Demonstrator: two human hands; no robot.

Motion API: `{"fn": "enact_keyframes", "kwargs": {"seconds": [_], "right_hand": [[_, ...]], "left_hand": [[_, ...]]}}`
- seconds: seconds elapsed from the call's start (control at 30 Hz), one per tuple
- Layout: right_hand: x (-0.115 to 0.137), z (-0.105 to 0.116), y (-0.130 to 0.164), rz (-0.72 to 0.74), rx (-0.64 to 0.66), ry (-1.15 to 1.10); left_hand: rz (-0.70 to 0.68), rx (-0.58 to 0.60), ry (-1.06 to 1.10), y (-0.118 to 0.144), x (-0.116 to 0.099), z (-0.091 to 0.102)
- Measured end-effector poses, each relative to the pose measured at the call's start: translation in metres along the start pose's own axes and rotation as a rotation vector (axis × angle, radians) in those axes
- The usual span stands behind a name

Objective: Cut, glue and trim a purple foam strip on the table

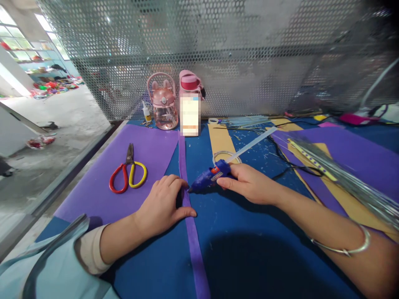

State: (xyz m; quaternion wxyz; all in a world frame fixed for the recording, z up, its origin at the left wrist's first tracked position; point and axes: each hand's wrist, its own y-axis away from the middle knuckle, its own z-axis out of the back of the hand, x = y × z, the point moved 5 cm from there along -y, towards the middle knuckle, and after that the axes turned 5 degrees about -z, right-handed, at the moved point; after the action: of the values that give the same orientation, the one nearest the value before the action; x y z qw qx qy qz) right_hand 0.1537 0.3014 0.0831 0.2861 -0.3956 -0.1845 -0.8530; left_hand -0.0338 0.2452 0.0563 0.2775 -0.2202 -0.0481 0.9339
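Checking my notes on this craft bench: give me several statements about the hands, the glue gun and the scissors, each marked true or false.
1. The right hand holds a blue glue gun. True.
2. The left hand grips the scissors. False: it presses on the narrow purple strip; the scissors lie apart on the purple sheet.
3. The glue gun's nozzle points at the strip. True.
4. The scissors have two red handles. False: one red, one yellow.
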Motion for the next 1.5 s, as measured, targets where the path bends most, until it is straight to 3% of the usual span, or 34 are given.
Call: {"fn": "enact_keyframes", "kwargs": {"seconds": [0.2, 0.33, 0.5, 0.67, 0.8, 1.07, 1.2, 1.33, 1.5], "right_hand": [[0.002, -0.002, 0.000, 0.008, 0.050, -0.006], [-0.003, 0.000, -0.002, -0.030, -0.037, 0.022], [-0.011, -0.007, -0.005, -0.064, 0.016, -0.062], [-0.023, -0.003, -0.008, -0.106, -0.101, -0.081], [-0.026, -0.005, -0.008, -0.095, -0.045, -0.109], [-0.006, -0.006, -0.007, 0.043, -0.033, -0.035], [-0.004, -0.006, -0.008, 0.083, -0.088, -0.012], [-0.013, -0.006, -0.009, -0.004, -0.148, -0.044], [-0.024, -0.010, -0.009, -0.093, -0.119, -0.102]], "left_hand": [[0.008, 0.004, 0.003, -0.001, 0.000, 0.000], [0.016, 0.002, 0.000, 0.000, 0.000, 0.000], [0.005, -0.014, -0.012, 0.000, 0.000, 0.000], [-0.020, -0.056, -0.097, 0.002, -0.005, 0.003], [-0.035, 0.022, -0.215, 0.003, -0.014, 0.004], [-0.020, 0.097, -0.277, 0.004, -0.016, -0.002], [-0.057, 0.032, -0.331, 0.007, -0.020, -0.001], [-0.124, -0.062, -0.445, 0.011, -0.030, 0.001], [-0.141, -0.045, -0.498, 0.012, -0.036, -0.001]]}}
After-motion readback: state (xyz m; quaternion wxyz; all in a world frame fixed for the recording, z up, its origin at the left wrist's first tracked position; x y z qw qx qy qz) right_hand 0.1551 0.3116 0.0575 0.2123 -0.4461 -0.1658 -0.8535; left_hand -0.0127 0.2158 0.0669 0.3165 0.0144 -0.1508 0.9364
